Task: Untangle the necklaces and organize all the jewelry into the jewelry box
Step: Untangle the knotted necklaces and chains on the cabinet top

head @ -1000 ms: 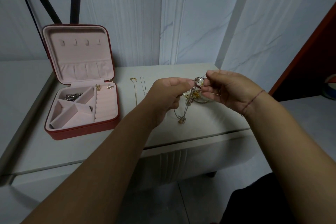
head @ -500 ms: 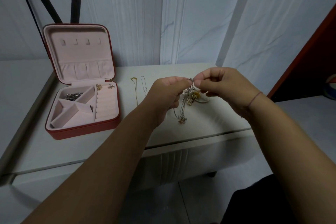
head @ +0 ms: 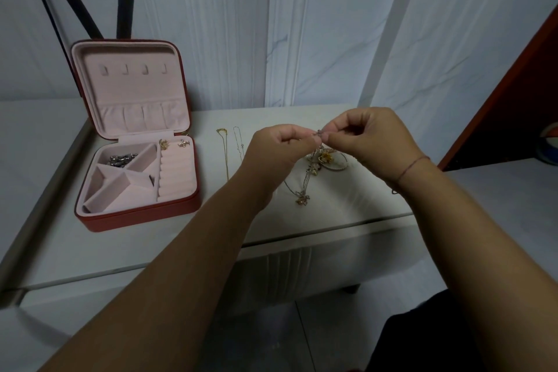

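Necklaces [head: 322, 159] first: the knotted bunch is right of centre in the frame, partly lifted off the worktop [head: 356, 208], with its top strand pinched between both hands. The left hand [head: 277, 149] is curled, thumb and fingertip nipping the chain. The right hand [head: 373, 142] does the same from the other side, and the two nearly touch. A gold chain [head: 226, 157] and a silver chain [head: 238, 142] lie straight just left of the hands. Further left, the jewelry box [head: 136, 218] is open, with a silvery pile [head: 120, 159] in its top compartment.

My worry is that tugging the hands apart too hard could cinch the knot tighter or snap a thin link. The pendant [head: 303, 199] at the low end could also snag the hoop [head: 338, 165] in the bunch.

I can't tell how many chains are in that bunch. The left hand covers part of it, and the links are too fine to trace.
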A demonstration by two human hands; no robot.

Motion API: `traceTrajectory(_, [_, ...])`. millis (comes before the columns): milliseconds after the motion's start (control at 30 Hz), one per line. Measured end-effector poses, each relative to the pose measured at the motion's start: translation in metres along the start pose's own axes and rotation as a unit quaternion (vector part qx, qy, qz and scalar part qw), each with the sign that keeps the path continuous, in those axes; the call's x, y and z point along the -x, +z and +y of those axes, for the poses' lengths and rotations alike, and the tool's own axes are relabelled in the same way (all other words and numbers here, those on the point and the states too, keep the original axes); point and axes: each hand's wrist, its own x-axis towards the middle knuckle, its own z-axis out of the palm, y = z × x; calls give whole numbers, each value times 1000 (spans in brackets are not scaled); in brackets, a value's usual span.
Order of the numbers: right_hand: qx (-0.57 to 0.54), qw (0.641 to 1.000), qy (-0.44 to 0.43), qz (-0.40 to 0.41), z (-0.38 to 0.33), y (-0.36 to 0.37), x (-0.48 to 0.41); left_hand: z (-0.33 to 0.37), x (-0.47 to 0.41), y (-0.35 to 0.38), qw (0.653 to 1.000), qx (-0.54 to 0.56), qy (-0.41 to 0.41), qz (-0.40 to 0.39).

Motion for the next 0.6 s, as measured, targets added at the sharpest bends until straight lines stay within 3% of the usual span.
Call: traceTrajectory(600, [25, 998, -38, -40, 5, 2, -3, -5, -1, 1, 995, -91, 46, 6])
